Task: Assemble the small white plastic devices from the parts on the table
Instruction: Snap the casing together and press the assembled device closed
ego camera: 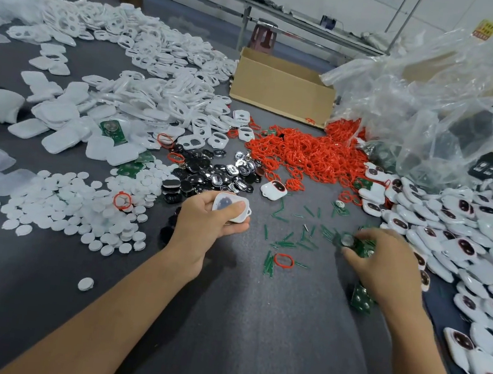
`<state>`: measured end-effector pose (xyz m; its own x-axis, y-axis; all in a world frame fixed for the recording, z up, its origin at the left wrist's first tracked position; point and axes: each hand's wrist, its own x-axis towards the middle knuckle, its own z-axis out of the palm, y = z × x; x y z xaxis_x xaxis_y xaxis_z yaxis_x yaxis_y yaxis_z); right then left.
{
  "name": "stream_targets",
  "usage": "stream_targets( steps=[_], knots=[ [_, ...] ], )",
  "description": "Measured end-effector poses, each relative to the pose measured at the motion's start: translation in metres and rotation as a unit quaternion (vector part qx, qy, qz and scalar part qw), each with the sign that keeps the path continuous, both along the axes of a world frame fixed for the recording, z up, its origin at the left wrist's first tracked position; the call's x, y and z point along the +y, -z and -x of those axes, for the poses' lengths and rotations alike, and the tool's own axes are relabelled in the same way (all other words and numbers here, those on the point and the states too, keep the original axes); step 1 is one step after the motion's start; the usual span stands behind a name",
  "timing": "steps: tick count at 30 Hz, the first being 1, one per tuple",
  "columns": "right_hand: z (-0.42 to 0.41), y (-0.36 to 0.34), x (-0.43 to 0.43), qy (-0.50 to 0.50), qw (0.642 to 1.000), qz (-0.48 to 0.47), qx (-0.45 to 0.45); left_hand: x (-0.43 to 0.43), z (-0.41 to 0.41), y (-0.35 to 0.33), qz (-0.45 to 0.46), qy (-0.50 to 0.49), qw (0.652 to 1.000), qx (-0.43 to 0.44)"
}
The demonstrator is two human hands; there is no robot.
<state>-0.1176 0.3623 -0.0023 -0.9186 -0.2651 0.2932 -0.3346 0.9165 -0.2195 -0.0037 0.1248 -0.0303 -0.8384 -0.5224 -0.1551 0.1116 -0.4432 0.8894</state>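
My left hand (203, 222) holds a small white plastic shell (231, 205) with a dark oval window, thumb across its top. My right hand (385, 264) is closed on a green circuit board (353, 243) with a round silver battery, just above the grey table. A heap of red rubber rings (306, 154) lies behind. Black and chrome oval inserts (209, 172) sit ahead of my left hand. White round caps (85, 209) spread to the left. White shell halves (143, 104) pile up at the far left. Finished white devices (467, 235) cover the right side.
A cardboard box (280, 87) stands at the back centre, with a crumpled clear plastic bag (431, 107) to its right. Green strips (291, 240) and one red ring (284, 260) lie between my hands. Another green board (362, 298) lies under my right wrist.
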Motion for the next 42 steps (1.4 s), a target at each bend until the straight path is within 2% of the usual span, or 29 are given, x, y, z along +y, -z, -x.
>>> stream_targets(
  steps=[2,6,9,11,15,22,29,36,39,42],
  knots=[
    [-0.004,-0.003,-0.019,-0.065,0.995,0.075,0.003,0.000,0.000,0.001,0.005,0.004,1.000,0.000],
    [-0.014,-0.009,-0.066,-0.151,0.959,0.234,-0.049,0.002,0.001,0.004,0.031,0.016,0.999,-0.012],
    [-0.022,-0.010,-0.096,-0.204,0.897,0.356,-0.164,0.002,0.002,0.006,0.043,0.010,0.999,-0.019],
    [-0.029,-0.009,-0.109,-0.225,0.865,0.401,-0.200,0.002,0.004,0.007,0.042,0.005,0.999,-0.020],
    [-0.037,-0.003,-0.119,-0.253,0.847,0.418,-0.209,0.001,0.004,0.008,0.046,0.004,0.999,-0.020],
    [-0.042,-0.001,-0.119,-0.243,0.828,0.453,-0.222,0.001,0.003,0.007,0.040,0.002,0.999,-0.017],
    [-0.044,-0.001,-0.117,-0.243,0.835,0.444,-0.217,0.001,0.003,0.006,0.030,0.005,0.999,-0.015],
    [-0.031,-0.001,-0.106,-0.158,0.817,0.509,-0.220,0.000,0.004,0.005,0.012,0.000,1.000,-0.029],
    [-0.024,0.000,-0.097,-0.109,0.786,0.556,-0.247,0.000,0.003,0.004,0.012,-0.001,0.999,-0.030],
    [-0.021,-0.002,-0.092,-0.085,0.717,0.626,-0.294,-0.001,0.003,0.004,0.015,0.001,0.999,-0.031]
  ],
)
